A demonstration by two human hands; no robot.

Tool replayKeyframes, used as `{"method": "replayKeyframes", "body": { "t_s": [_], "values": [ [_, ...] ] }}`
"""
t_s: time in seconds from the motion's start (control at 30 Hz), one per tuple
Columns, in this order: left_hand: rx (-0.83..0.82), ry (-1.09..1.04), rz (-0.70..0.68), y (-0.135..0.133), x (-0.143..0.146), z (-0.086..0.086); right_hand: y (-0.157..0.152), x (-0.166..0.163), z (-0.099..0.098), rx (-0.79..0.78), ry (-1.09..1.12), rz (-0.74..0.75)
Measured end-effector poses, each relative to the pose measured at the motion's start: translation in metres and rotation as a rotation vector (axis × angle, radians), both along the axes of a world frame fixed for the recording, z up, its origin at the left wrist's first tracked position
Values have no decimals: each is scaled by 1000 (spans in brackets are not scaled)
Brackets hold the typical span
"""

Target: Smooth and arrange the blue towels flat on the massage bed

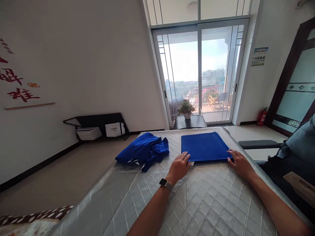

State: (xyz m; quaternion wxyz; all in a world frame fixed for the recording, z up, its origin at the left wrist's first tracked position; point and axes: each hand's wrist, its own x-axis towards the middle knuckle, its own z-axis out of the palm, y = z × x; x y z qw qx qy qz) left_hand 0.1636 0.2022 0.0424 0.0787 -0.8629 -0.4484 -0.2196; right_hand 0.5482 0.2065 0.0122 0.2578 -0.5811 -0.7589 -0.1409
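Note:
A flat, neatly squared blue folded cloth lies on the quilted mattress in front of me. A small white tag pokes out under its near edge, beside my left hand. That hand rests its outstretched fingers on the near left corner, and a watch is on the wrist. At the near right corner my right hand touches the edge, thumb and fingers apart. To the left sits a crumpled heap of blue cloth, out of reach of both hands' touch.
A chair holding a potted plant stands beyond the mattress, before a sliding glass door. A black low shelf is by the left wall. Dark bags crowd the right side; a fire extinguisher stands further back.

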Motion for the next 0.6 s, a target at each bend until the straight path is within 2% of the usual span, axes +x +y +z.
{"method": "replayKeyframes", "body": {
  "t_s": [0.13,0.27,0.4,0.6],
  "values": [
    [-116,32,-144,1,0,-12,8,1,-14,-97,-20,119],
    [-249,36,-144,5,-4,-15,12,6,-24,-191,-3,146],
    [-338,27,-114,6,-8,-4,15,11,-29,-211,10,142],
    [-479,78,16,7,-26,25,17,13,-28,-223,8,141]
  ]
}}
